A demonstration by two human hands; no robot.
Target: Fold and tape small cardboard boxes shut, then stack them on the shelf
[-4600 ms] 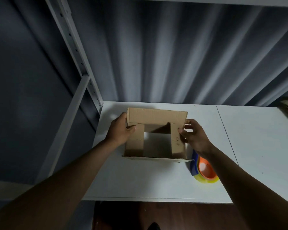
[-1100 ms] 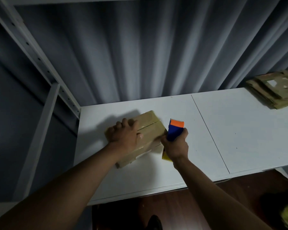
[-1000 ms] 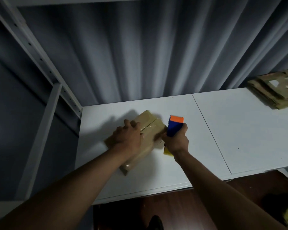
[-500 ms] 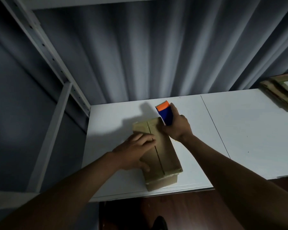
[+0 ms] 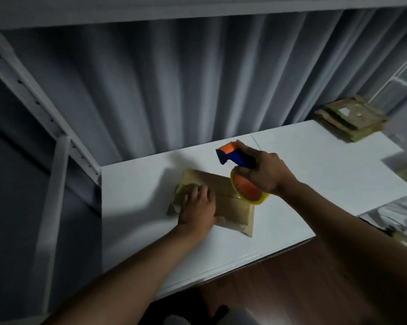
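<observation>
Left hand (image 5: 197, 208): fingers straight, close together, flat on top of the cardboard box (image 5: 230, 202), pressing near its left end. Nothing gripped.

Right hand (image 5: 265, 173): fingers wrapped round the blue handle of the tape dispenser (image 5: 239, 171). Orange-tipped nose points to 10 o'clock, off the box. Yellow tape roll with orange core hangs under the fist, over the box's right part; contact with the cardboard not resolvable, frame is blurred there.

Box: flaps closed, lies flat on the white table (image 5: 137, 207), long axis running 10 o'clock to 4 o'clock, roughly centre-left of the tabletop. Glossy strip along the top seam looks like tape. No readable print or label on box or dispenser.

Outward: stack of flattened cardboard (image 5: 350, 118) at 2 o'clock from the box, well apart, at the table's far right end; a pale sticker on top, text illegible. Grey pleated curtain (image 5: 197, 85) at 12 o'clock behind the table. White perforated shelf upright (image 5: 40, 109) at 9–10 o'clock. Dark wooden floor (image 5: 280, 289) at 6 o'clock.
</observation>
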